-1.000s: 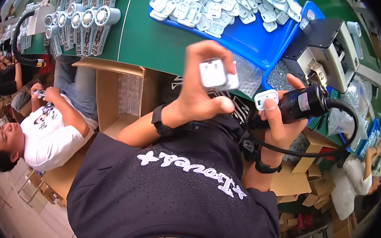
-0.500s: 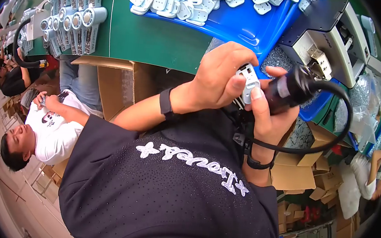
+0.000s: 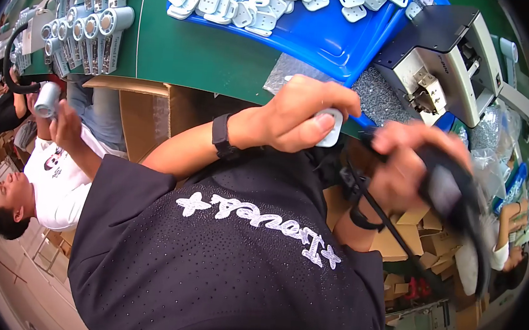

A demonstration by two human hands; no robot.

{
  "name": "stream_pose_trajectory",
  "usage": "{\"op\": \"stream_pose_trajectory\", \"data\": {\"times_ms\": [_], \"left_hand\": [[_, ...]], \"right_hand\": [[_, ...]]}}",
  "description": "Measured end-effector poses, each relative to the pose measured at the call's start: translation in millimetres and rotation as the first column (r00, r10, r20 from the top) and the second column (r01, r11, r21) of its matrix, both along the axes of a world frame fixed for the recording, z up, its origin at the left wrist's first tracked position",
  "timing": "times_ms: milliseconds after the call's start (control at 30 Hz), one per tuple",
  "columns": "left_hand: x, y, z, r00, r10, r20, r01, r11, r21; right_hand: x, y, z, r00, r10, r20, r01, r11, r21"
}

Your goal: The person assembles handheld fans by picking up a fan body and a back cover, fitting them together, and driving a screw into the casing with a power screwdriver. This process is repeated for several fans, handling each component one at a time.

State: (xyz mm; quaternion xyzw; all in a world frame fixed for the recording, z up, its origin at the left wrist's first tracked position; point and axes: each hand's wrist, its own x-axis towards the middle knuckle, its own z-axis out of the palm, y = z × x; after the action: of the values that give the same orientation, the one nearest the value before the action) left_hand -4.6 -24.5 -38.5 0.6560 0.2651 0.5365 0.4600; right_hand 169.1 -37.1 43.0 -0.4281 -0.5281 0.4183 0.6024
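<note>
A small pale plastic cover plate (image 3: 332, 128) with rounded corners is pinched between the thumb and curled fingers of my left hand (image 3: 303, 115), above my lap at the table's edge. To its right, my right hand (image 3: 400, 164) is wrapped round a black corded electric screwdriver (image 3: 448, 190). Hand and tool are smeared by motion, and the tool's tip is hard to make out. The two hands are apart. On the table beyond, a blue tray (image 3: 332, 36) carries many similar pale plates in a pile.
A grey and black screw feeder (image 3: 437, 61) stands right of the tray, beside a heap of small screws (image 3: 378, 90). Rows of pale handheld fans (image 3: 91, 24) stand at the far left. A cardboard box (image 3: 137, 113) is below the table edge. A co-worker (image 3: 57, 166) sits at left, holding a fan.
My right hand and the screwdriver have swung right and down, away from the plate. My left hand still holds the plate, now turned with its smooth face showing. The co-worker has raised a fan.
</note>
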Motion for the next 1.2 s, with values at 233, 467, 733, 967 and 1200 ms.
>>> {"op": "stream_pose_trajectory", "data": {"times_ms": [233, 467, 733, 967, 1200], "left_hand": [[15.7, -7.0, -1.5, 0.993, -0.070, -0.097, 0.076, 0.995, 0.063], [19.7, -11.9, -0.1, 0.994, -0.078, -0.075, 0.073, 0.995, -0.072], [20.4, -15.2, -3.3, 0.996, -0.088, -0.003, 0.087, 0.985, -0.148], [17.9, -12.1, -6.2, 0.995, -0.091, -0.041, 0.088, 0.994, -0.059], [16.5, -10.1, -5.8, 0.990, -0.116, -0.084, 0.113, 0.993, -0.039]], "right_hand": [[68.1, 65.8, 11.8, 0.982, -0.139, -0.127, 0.170, 0.945, 0.281], [57.4, 35.9, 28.7, 0.963, 0.099, -0.250, -0.053, 0.982, 0.184], [61.2, 68.9, 10.4, 0.969, -0.238, 0.058, 0.223, 0.955, 0.197], [59.0, 38.9, 38.1, 0.980, -0.005, -0.197, 0.059, 0.961, 0.269], [57.0, 67.9, 16.3, 0.963, -0.268, 0.038, 0.256, 0.947, 0.196]]}}
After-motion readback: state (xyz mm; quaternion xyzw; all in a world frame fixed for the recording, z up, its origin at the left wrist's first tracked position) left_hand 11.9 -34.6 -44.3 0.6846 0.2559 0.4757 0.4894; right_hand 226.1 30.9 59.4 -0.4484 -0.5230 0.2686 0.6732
